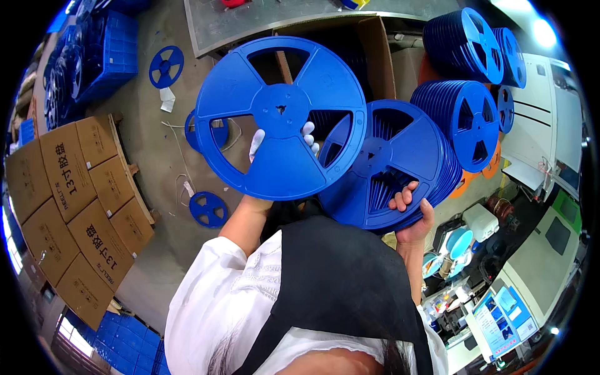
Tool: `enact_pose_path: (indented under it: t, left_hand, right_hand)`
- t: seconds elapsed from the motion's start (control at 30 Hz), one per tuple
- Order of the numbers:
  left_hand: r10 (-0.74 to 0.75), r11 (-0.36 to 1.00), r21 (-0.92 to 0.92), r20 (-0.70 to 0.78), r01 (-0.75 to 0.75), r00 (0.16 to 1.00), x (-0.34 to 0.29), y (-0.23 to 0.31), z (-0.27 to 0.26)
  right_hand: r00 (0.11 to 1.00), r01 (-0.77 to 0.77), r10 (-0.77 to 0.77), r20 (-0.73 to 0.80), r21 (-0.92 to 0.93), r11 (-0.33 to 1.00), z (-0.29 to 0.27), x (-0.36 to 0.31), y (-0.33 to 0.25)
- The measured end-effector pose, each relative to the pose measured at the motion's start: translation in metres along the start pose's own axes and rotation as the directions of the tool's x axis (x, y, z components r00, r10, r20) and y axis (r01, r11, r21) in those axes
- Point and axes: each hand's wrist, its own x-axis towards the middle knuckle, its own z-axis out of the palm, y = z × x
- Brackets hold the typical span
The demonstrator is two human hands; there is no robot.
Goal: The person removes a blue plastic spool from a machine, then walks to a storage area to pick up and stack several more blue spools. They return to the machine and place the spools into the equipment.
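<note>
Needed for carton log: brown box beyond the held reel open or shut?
Open: the brown box shows its dark interior, partly hidden by the held blue reel.

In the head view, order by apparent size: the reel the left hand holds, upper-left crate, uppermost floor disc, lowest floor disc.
1. Held blue reel
2. Blue crate
3. Uppermost floor disc and lowest floor disc: too alike to rank.

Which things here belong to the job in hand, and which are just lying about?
Likely the job:
large blue reel, in left hand
blue reel stack, gripped by right hand

Probably lying about:
loose floor reel
white scrap
</note>
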Motion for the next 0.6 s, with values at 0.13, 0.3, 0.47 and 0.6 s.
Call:
enact_pose_path:
  t: [0.13, 0.3, 0.47, 0.6]
  left_hand:
    - [-0.024, 0.996, -0.08, 0.054, 0.028, 0.998, 0.011, -0.002, -0.002]
    - [0.015, 0.998, -0.069, 0.029, -0.013, 0.999, 0.017, -0.004, -0.001]
    - [-0.045, 0.997, -0.065, 0.04, 0.047, 0.998, 0.023, 0.001, -0.001]
    - [0.041, 0.995, 0.086, 0.047, -0.045, 0.998, 0.026, 0.009, 0.004]
  right_hand:
    - [0.999, 0.022, -0.024, 0.025, 0.075, 0.997, -0.012, 0.0, -0.005]
    - [0.994, 0.052, -0.067, 0.086, 0.165, 0.985, -0.022, -0.003, -0.009]
    - [0.99, 0.077, -0.1, 0.101, 0.212, 0.974, -0.029, -0.005, -0.01]
    - [0.988, 0.107, -0.134, 0.081, 0.273, 0.956, -0.032, -0.006, -0.01]
